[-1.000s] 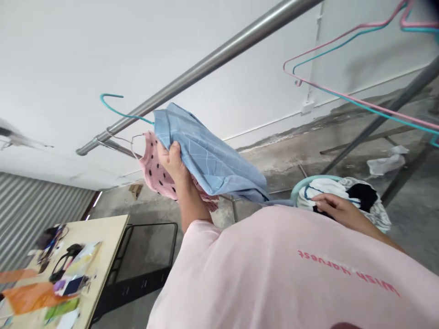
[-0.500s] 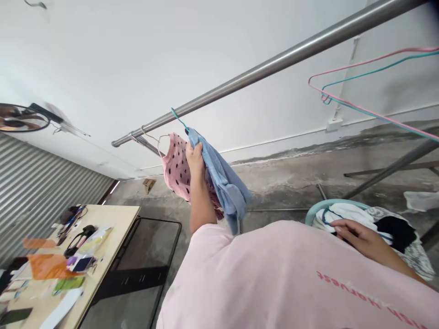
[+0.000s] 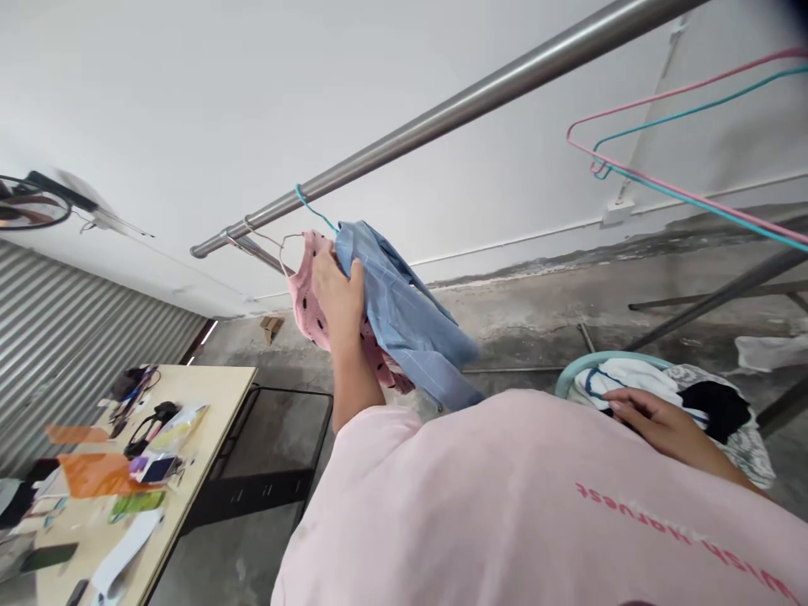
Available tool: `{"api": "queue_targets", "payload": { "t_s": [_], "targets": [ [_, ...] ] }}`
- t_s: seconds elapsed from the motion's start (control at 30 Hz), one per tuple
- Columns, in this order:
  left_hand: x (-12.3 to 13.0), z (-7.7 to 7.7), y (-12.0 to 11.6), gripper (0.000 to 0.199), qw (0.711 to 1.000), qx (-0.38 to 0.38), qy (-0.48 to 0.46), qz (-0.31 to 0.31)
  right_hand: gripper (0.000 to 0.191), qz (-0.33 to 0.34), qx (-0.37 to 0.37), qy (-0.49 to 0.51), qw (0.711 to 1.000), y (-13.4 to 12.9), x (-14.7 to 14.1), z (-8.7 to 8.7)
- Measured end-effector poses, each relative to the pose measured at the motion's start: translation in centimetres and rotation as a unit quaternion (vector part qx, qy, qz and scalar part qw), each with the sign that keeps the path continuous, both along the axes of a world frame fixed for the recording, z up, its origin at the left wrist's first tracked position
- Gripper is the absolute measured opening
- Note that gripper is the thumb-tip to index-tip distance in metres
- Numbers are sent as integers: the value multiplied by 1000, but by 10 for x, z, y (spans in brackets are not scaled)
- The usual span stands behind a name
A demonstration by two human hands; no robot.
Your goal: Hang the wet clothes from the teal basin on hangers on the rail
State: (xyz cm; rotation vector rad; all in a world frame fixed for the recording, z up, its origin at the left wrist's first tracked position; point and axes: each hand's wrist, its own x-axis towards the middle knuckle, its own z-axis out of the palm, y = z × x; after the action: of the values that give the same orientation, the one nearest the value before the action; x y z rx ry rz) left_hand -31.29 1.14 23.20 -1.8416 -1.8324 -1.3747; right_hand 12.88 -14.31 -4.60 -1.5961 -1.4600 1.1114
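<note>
My left hand [image 3: 339,295] reaches up between two hung garments. Its fingers stretch along the pink dark-spotted top [image 3: 306,295], and the thumb stands apart against the edge of the light blue shirt [image 3: 404,303]. That shirt hangs by a teal hanger [image 3: 314,208] hooked on the metal rail [image 3: 442,126]. A pale hanger [image 3: 262,233] carries the pink top, nearer the rail's end. Low in front of my body, my right hand [image 3: 653,418] has loosely extended fingers and holds nothing visible. Behind it is the basin of clothes [image 3: 571,370].
A pink hanger [image 3: 662,98] and a teal hanger [image 3: 688,109] hang at the right. On the left, a wooden table [image 3: 233,379] bears bags, headphones and papers. A fan [image 3: 31,206] is near the far-left wall. Slanted metal rack legs [image 3: 725,290] stand at the right.
My left hand's grip on the blue shirt's shoulder has loosened, its fingers now extended. The shirt's lower part has swung right. The view has shifted slightly; my right hand stays low.
</note>
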Motion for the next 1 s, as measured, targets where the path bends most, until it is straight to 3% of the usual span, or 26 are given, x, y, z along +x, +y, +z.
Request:
{"api": "queue_targets", "payload": {
  "t_s": [0.07, 0.1, 0.17, 0.23, 0.33, 0.4, 0.47, 0.53, 0.6, 0.8, 0.9, 1.0],
  "targets": [
    [28, 0, -24, 52, 998, 38, 33, 38, 34, -1, -30, 0, 1000, 0, -1, 6],
    [45, -2, -35, 50, 997, 49, 46, 22, 38, 0, -41, -1, 999, 0, -1, 10],
    [79, -14, -50, 35, 992, 85, 48, -77, 43, -4, -49, -1, 999, 0, -3, 17],
    [113, -34, -54, 28, 977, 72, 20, -198, 45, -14, -42, 2, 999, 1, -3, 23],
    [156, -69, -44, 22, 934, -39, 36, -353, 41, -50, -11, 8, 999, 5, 7, 26],
    [176, -90, -36, 18, 900, -111, 76, -414, 39, -127, 9, -7, 992, 9, 25, 20],
    [186, -107, -31, 17, 877, -155, 98, -445, 39, -247, 18, -6, 969, 10, 51, 6],
    [190, -118, -28, 17, 859, -184, 97, -468, 43, -371, -37, 14, 928, 8, 79, -15],
    [191, -126, -28, 17, 845, -205, 92, -485, 45, -438, -93, 23, 894, 2, 100, -39],
    [202, -142, -31, 18, 792, -259, 160, -529, 45, -475, -278, 125, 825, -34, 111, -102],
    [206, -148, -32, 20, 748, -264, 209, -572, 40, -483, -338, 170, 790, -51, 106, -120],
    [203, -152, -33, 22, 717, -287, 239, -588, 40, -484, -353, 204, 775, -52, 106, -131]
  ]
}}
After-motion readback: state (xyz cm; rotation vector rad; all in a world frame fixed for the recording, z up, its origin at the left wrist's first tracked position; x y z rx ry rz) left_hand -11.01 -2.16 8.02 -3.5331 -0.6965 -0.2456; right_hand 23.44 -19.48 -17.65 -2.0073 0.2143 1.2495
